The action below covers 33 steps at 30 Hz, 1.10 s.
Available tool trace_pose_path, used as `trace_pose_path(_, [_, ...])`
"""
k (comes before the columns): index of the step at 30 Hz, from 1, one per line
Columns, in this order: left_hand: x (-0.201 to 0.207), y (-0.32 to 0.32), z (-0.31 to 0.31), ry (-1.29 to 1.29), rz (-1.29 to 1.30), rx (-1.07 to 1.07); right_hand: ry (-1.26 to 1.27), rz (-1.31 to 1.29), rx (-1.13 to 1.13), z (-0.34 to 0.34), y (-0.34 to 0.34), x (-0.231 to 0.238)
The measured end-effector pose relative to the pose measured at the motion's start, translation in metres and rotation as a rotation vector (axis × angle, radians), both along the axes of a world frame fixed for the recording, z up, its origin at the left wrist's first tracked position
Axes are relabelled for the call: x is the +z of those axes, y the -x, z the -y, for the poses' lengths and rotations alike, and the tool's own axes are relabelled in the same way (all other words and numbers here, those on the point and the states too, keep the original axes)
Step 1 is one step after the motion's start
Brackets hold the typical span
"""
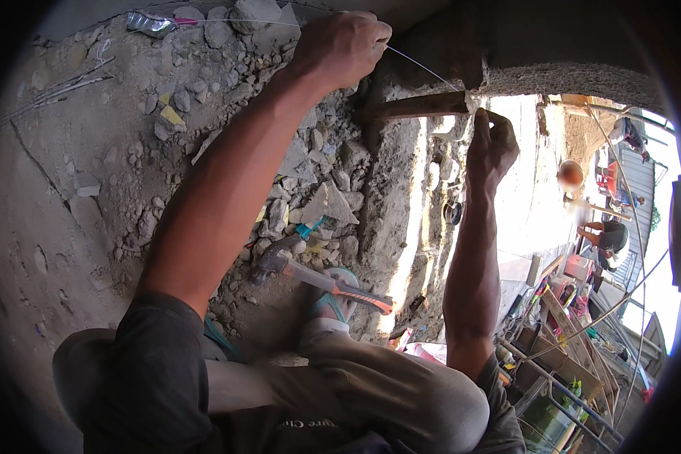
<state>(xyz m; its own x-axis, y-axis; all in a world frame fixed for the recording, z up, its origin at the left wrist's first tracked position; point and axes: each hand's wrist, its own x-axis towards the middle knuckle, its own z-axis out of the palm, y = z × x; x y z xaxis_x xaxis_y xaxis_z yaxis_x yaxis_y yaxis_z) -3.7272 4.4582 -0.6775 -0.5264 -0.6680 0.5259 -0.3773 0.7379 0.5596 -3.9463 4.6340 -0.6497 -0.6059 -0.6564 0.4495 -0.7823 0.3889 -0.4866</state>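
My left hand (344, 49) is closed round a thin pale string (420, 64). The string runs from the upper left, through the fist, and down to the end of a short wooden piece (424, 106). At that same end, my right hand (493, 147) has its thumb and finger drawn together in a pinch. What lies between those fingertips is too small to make out. The wooden piece juts out from the dark structure at the top. On the rubble below, by my sandalled foot (340, 295), lies a hammer (318, 278) with an orange and grey handle.
Broken stones (325, 204) and dirt cover the ground under my arms. A clear plastic bottle (151, 24) with a pink part lies at the upper left. Rough concrete (575, 82) overhangs the upper right. Beyond are people, a bucket (570, 175), poles and planks (575, 333).
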Motion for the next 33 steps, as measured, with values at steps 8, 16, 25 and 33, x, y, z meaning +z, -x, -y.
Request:
trace_pose_path(8, [-0.089, 0.016, -0.001, -0.208, 0.155, -0.010, -0.360, 0.258, -0.009, 0.013, 0.017, -0.074])
trace_pose_path(16, [-0.140, 0.022, -0.018, -0.297, 0.221, -0.073, -0.392, 0.024, 0.220, 0.017, 0.008, -0.120])
trace_pose_path(25, [-0.163, 0.026, -0.026, -0.247, 0.187, -0.074, -0.459, 0.099, 0.192, 0.006, -0.039, -0.102])
trace_pose_path(33, [-0.159, 0.031, -0.035, -0.273, 0.124, -0.110, -0.575, 0.113, 0.193, -0.011, -0.063, -0.101])
